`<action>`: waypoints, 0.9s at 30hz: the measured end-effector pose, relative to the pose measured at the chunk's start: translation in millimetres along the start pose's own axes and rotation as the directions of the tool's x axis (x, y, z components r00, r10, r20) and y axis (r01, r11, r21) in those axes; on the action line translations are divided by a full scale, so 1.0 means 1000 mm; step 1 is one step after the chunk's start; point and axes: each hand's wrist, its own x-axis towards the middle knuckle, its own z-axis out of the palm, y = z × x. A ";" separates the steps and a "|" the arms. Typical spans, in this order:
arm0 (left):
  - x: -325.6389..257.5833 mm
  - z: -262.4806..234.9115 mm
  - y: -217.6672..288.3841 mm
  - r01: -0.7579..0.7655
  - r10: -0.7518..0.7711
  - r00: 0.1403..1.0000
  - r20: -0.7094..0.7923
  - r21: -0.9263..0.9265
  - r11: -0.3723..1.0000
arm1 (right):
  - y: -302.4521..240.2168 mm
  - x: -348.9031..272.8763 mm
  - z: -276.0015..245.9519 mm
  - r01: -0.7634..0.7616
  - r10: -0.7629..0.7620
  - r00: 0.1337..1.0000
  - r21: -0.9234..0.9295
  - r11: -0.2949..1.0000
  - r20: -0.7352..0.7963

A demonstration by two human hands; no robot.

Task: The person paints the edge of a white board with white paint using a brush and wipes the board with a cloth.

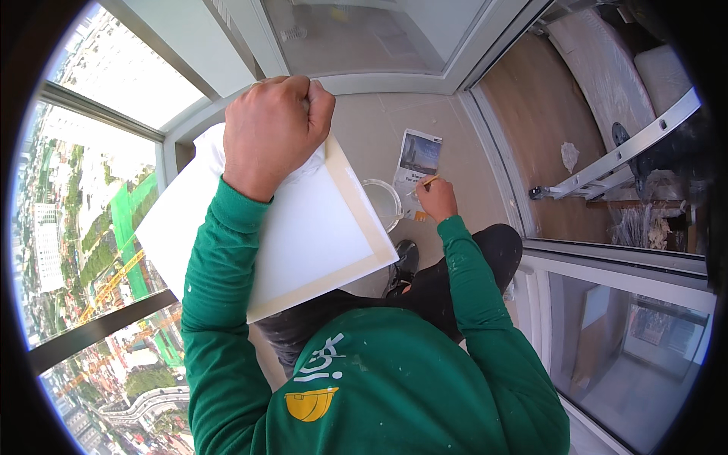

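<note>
— What's the left hand (274,133) doing up there?

— It's clenched into a fist on the top edge of a white board (303,227) with taped borders, gripping it with what looks like a white cloth (216,148) bunched under the knuckles. Held high and tilted, probably to keep it off the floor.

— And the right hand (437,199)?

— Down low, fingers pinched shut around a thin brush (425,183), I think; it's small from here. Just left of that hand sits a clear round tub (381,203), and beyond it a printed leaflet (417,159) lies on the tiled floor (371,129), likely there to catch drips.
</note>
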 end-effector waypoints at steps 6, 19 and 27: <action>0.002 -0.002 -0.001 -0.029 0.030 0.999 0.019 -0.024 0.999 | -0.046 -0.008 -0.056 -0.133 -0.002 0.984 0.744 0.654 0.178; -0.004 -0.003 -0.002 -0.049 0.062 0.991 0.118 -0.108 0.993 | -0.190 -0.024 -0.139 0.298 -0.446 0.892 0.838 0.456 -0.074; -0.001 -0.006 -0.004 -0.010 0.023 0.995 0.099 -0.132 0.991 | -0.229 -0.029 -0.129 0.457 -0.557 0.820 0.739 0.495 -0.134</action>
